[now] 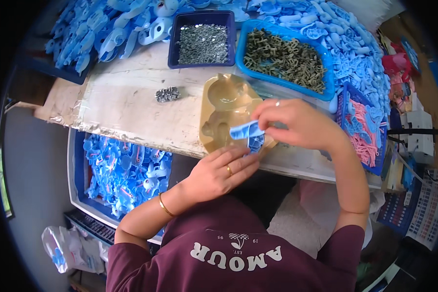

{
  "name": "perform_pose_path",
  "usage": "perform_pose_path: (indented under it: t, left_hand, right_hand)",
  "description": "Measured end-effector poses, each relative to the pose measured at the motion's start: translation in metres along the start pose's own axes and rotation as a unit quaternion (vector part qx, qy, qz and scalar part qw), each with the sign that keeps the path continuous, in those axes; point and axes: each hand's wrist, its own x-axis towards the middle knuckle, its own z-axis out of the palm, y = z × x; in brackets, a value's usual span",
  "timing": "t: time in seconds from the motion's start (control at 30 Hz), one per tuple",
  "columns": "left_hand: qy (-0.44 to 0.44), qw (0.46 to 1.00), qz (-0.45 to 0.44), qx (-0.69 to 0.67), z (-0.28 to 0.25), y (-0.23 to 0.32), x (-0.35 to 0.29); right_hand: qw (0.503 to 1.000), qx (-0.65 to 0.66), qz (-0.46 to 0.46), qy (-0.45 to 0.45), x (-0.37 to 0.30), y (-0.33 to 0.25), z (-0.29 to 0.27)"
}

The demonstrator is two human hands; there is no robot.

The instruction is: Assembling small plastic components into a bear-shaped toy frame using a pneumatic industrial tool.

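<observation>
Our right hand (297, 122) and left hand (218, 171) grip a blue piece (246, 131), seemingly midway, with likely finished pieces (116, 168) at eight o'clock and loose parts (353, 56) remaining at two.

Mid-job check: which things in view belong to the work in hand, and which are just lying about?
Likely in use:
blue plastic piece, pinched by right hand, left hand against it
tan moulded form
silver bits
brownish metal pieces
piled blue parts

Apparently lying about:
plastic bag, lower left
red object, upper right
</observation>
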Motion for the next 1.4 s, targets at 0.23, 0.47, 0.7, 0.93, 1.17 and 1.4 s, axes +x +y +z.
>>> perform_pose_path:
  t: [0.23, 0.47, 0.7, 0.93, 1.17, 1.4]
  left_hand:
    - [0.049, 0.998, -0.005, -0.043, -0.022, -0.003, -0.02]
    - [0.147, 0.984, -0.094, 0.025, -0.051, -0.051, -0.036]
    - [0.203, 0.932, -0.217, 0.209, -0.077, -0.216, -0.016]
    - [0.03, 0.868, -0.314, 0.384, -0.068, -0.296, 0.022]
    - [0.144, 0.874, -0.401, 0.234, -0.127, -0.303, 0.029]
    - [0.328, 0.741, -0.489, -0.322, -0.128, -0.2, -0.008]
  right_hand:
    - [0.994, -0.036, -0.023, -0.099, 0.041, 0.002, 0.034]
    - [0.999, -0.042, -0.005, -0.027, 0.035, -0.013, 0.03]
    - [1.0, -0.014, 0.008, 0.025, 0.027, -0.034, 0.041]
    - [0.999, 0.02, 0.048, 0.011, 0.033, -0.035, 0.061]
    - [0.995, 0.056, 0.082, 0.03, 0.023, -0.035, 0.056]
    - [0.99, 0.073, 0.085, 0.09, 0.03, -0.04, 0.062]
